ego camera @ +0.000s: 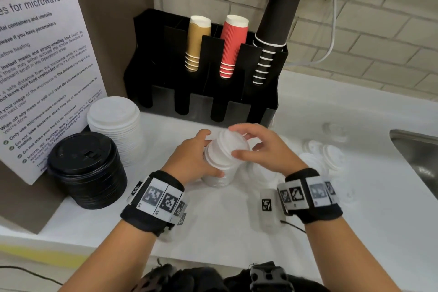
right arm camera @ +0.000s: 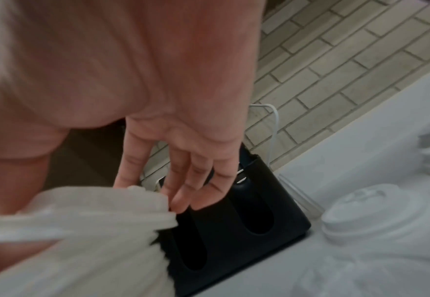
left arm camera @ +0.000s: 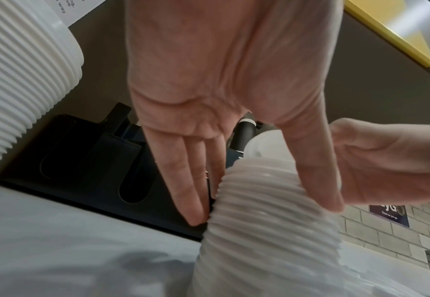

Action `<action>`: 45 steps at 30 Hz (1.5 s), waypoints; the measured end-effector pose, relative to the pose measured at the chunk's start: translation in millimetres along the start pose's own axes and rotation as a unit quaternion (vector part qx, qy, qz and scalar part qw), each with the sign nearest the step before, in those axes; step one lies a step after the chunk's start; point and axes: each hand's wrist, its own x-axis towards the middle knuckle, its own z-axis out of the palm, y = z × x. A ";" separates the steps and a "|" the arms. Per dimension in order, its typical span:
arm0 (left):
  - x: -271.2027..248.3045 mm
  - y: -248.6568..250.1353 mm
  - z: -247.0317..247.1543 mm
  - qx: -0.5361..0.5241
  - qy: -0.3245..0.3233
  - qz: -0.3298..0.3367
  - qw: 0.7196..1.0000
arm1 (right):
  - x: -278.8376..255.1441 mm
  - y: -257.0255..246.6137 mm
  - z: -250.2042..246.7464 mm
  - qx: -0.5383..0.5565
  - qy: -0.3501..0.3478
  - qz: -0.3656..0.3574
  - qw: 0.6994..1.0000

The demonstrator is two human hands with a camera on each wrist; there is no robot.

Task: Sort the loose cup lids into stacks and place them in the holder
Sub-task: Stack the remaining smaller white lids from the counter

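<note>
Currently, the black holder (ego camera: 203,99) stands at the counter's (ego camera: 331,220) back wall. Just before it, your left hand (ego camera: 189,161) grips the small white lid stack (ego camera: 219,168); your right hand (ego camera: 265,147) pinches its top lid (ego camera: 231,141).

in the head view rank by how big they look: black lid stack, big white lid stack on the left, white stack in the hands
1. black lid stack
2. big white lid stack, though nearness may favour the black one
3. white stack in the hands, partly hidden
</note>
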 end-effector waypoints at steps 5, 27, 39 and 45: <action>-0.5 1.7 1.6 0.004 0.002 -0.002 1.000 | -3.9 -0.6 15.3 -0.055 -0.001 -0.009 0.998; -4.0 6.4 2.7 0.026 0.009 0.032 0.999 | 0.6 1.0 26.3 -0.100 -0.065 -0.006 0.993; 0.1 3.6 3.3 0.027 0.004 0.005 1.000 | -10.8 45.0 -33.9 -0.286 -0.181 0.227 0.913; -0.8 5.5 2.9 0.016 0.005 0.001 1.000 | -9.8 54.6 -21.9 -0.291 -0.155 0.180 0.927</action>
